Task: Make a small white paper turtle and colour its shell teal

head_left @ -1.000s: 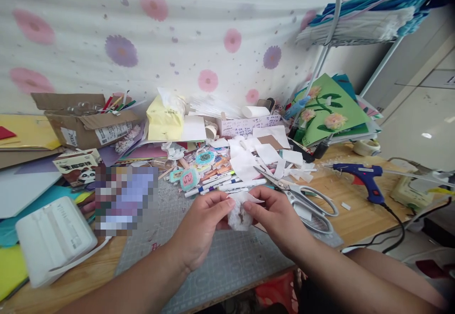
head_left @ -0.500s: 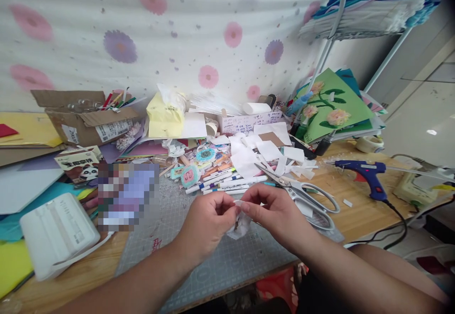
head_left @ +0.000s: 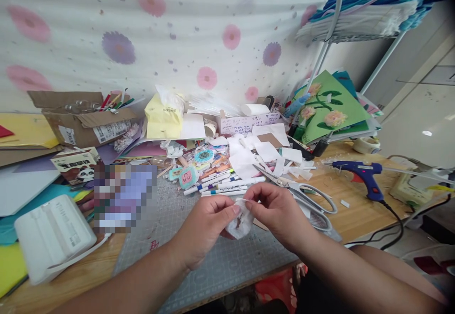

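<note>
Between my two hands is a small crumpled piece of white, thin tissue-like material (head_left: 240, 226) with a brownish mark on it; its exact kind I cannot make out. My left hand (head_left: 209, 224) is closed, its thumb and fingers pinching the left side. My right hand (head_left: 272, 207) is closed as well, with thumb and forefinger at the upper right edge. Both hands are held over the grey cutting mat (head_left: 199, 276). Just beyond them lie several marker pens (head_left: 223, 189) and, by my right hand, large scissors (head_left: 305, 194).
A blue hot glue gun (head_left: 359, 171) with a cable lies to the right. White paper scraps (head_left: 245, 157) are heaped behind the hands. On the left are a white box-shaped device (head_left: 53, 238), a panda carton (head_left: 76, 167) and a cardboard box (head_left: 85, 119). Green flower card (head_left: 330, 110) leans at back right.
The white piece has come further into view between my hands, spread lower and wider. My fingers have shifted slightly apart along its upper edge. The view has moved a little.
</note>
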The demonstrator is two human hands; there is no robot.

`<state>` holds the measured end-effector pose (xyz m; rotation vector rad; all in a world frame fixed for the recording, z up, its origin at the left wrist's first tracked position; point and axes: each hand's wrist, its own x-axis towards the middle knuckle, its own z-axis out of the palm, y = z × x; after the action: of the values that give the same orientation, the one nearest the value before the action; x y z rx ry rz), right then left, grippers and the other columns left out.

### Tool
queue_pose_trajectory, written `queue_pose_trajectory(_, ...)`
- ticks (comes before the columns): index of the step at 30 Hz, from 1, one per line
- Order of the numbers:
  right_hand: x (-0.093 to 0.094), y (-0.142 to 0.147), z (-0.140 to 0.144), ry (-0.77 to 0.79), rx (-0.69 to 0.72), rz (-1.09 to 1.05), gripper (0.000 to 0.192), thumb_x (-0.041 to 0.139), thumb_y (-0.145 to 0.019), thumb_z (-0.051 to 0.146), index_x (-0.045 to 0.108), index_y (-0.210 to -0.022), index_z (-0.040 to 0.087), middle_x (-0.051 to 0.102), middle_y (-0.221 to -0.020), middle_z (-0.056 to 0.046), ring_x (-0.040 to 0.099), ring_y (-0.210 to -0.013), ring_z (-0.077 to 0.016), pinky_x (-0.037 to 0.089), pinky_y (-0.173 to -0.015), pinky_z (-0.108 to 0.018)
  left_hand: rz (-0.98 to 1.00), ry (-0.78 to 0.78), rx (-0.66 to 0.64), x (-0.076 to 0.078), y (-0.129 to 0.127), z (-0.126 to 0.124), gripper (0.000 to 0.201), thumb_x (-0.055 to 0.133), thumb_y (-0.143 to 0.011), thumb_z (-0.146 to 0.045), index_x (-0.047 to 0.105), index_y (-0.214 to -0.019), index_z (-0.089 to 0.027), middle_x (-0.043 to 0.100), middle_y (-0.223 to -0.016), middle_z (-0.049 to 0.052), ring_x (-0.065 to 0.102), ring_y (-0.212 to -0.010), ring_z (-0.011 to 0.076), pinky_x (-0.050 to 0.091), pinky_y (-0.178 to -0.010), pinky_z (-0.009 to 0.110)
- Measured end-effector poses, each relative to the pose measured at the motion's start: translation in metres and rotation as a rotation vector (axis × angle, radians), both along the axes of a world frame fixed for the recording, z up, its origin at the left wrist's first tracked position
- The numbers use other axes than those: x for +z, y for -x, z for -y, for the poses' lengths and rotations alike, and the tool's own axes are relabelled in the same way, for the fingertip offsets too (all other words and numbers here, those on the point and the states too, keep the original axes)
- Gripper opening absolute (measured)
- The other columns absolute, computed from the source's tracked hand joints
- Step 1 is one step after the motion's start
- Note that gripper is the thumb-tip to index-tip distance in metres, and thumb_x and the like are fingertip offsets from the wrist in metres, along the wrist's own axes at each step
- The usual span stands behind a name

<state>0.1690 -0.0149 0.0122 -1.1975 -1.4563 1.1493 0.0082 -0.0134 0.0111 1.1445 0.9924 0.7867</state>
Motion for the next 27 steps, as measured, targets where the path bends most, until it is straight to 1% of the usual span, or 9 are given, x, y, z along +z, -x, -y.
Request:
queue_pose_trajectory(3, -0.0005, -0.0023, -0.0008, 0.026, 0.047, -0.046, 0.008, 0.061, -0.072, 0.024, 0.06, -0.071, 0.016, 0.053, -0.062, 0.003, 0.045, -0.058, -0.0105, 0.037, -0.054, -0.023, -0.071, -0.048, 0.004, 0.0003, 0.0007, -0.0007, 0.024, 0.063, -0.074, -0.035, 0.057, -0.065, -0.013, 0.054, -0.059, -0.001, 0.046, -0.056, 0.0105, 0.037, -0.053, 0.022)
queue_pose_trajectory(7, 0.0022, -0.0064, -0.0029, 0.055, 0.097, -0.079, 0.011, 0.063, -0.073, 0.027, 0.061, -0.075, 0.016, 0.057, -0.068, 0.001, 0.049, -0.062, -0.0116, 0.039, -0.06, -0.025, -0.179, -0.158, -0.003, 0.003, 0.0015, -0.0012, 0.023, 0.06, -0.075, -0.032, 0.055, -0.061, -0.014, 0.049, -0.057, -0.003, 0.04, -0.055, 0.009, 0.031, -0.052, 0.022)
queue_pose_trajectory(12, 0.0031, -0.0068, -0.0038, 0.068, 0.104, -0.059, 0.012, 0.061, -0.075, 0.026, 0.059, -0.069, 0.016, 0.051, -0.062, 0.003, 0.042, -0.057, -0.0095, 0.033, -0.055, -0.023, -0.27, -0.224, -0.039, 0.0061, 0.0004, -0.0002, 0.019, 0.057, -0.073, -0.027, 0.054, -0.059, -0.015, 0.048, -0.055, -0.004, 0.038, -0.053, 0.0087, 0.029, -0.05, 0.022)
queue_pose_trajectory(15, 0.0025, -0.0066, -0.0022, 0.069, 0.116, -0.06, 0.014, 0.059, -0.078, 0.028, 0.058, -0.071, 0.016, 0.049, -0.063, 0.004, 0.041, -0.058, -0.0094, 0.033, -0.055, -0.023, -0.31, -0.252, -0.034, 0.0062, 0.0002, -0.0002, 0.018, 0.056, -0.072, -0.026, 0.053, -0.058, -0.016, 0.045, -0.053, -0.005, 0.035, -0.051, 0.0081, 0.027, -0.048, 0.022)
queue_pose_trajectory(17, 0.0033, -0.0066, -0.0007, 0.078, 0.144, -0.07, 0.015, 0.059, -0.079, 0.03, 0.059, -0.076, 0.016, 0.051, -0.066, 0.003, 0.043, -0.06, -0.0101, 0.035, -0.056, -0.023, -0.324, -0.262, -0.027, 0.0057, 0.0004, -0.0008, 0.018, 0.056, -0.072, -0.027, 0.053, -0.058, -0.016, 0.045, -0.054, -0.005, 0.035, -0.051, 0.0084, 0.027, -0.048, 0.022)
queue_pose_trajectory(19, 0.0047, -0.006, 0.0004, 0.079, 0.146, -0.047, 0.014, 0.062, -0.075, 0.03, 0.059, -0.079, 0.016, 0.053, -0.068, 0.002, 0.045, -0.061, -0.0109, 0.036, -0.056, -0.023, -0.337, -0.267, -0.018, 0.0052, 0.0006, -0.0015, 0.019, 0.056, -0.071, -0.028, 0.053, -0.058, -0.016, 0.045, -0.054, -0.004, 0.036, -0.051, 0.0089, 0.027, -0.048, 0.022)
queue_pose_trajectory(22, 0.0059, -0.0038, 0.0012, 0.064, 0.103, 0.017, 0.01, 0.064, -0.069, 0.021, 0.058, -0.074, 0.016, 0.051, -0.066, 0.003, 0.045, -0.061, -0.011, 0.034, -0.055, -0.023, -0.347, -0.281, -0.008, 0.0041, 0.0007, -0.0019, 0.019, 0.056, -0.071, -0.028, 0.053, -0.056, -0.016, 0.045, -0.053, -0.004, 0.037, -0.052, 0.0093, 0.027, -0.049, 0.022)
queue_pose_trajectory(25, 0.0045, -0.0016, 0.0014, 0.061, 0.089, 0.009, 0.005, 0.059, -0.069, 0.017, 0.056, -0.073, 0.017, 0.049, -0.064, 0.004, 0.044, -0.059, -0.0103, 0.034, -0.054, -0.022, -0.308, -0.265, -0.015, 0.0027, 0.0006, -0.0015, 0.019, 0.057, -0.071, -0.028, 0.053, -0.056, -0.016, 0.049, -0.054, -0.003, 0.041, -0.053, 0.0103, 0.03, -0.05, 0.022)
queue_pose_trajectory(27, 0.0027, -0.0005, 0.0015, 0.059, 0.082, -0.008, 0.007, 0.057, -0.069, 0.017, 0.054, -0.074, 0.018, 0.048, -0.065, 0.005, 0.044, -0.059, -0.0101, 0.035, -0.055, -0.022, -0.242, -0.225, -0.02, 0.0019, 0.0006, -0.001, 0.019, 0.059, -0.071, -0.029, 0.055, -0.059, -0.015, 0.052, -0.057, -0.002, 0.044, -0.056, 0.0111, 0.032, -0.053, 0.023)
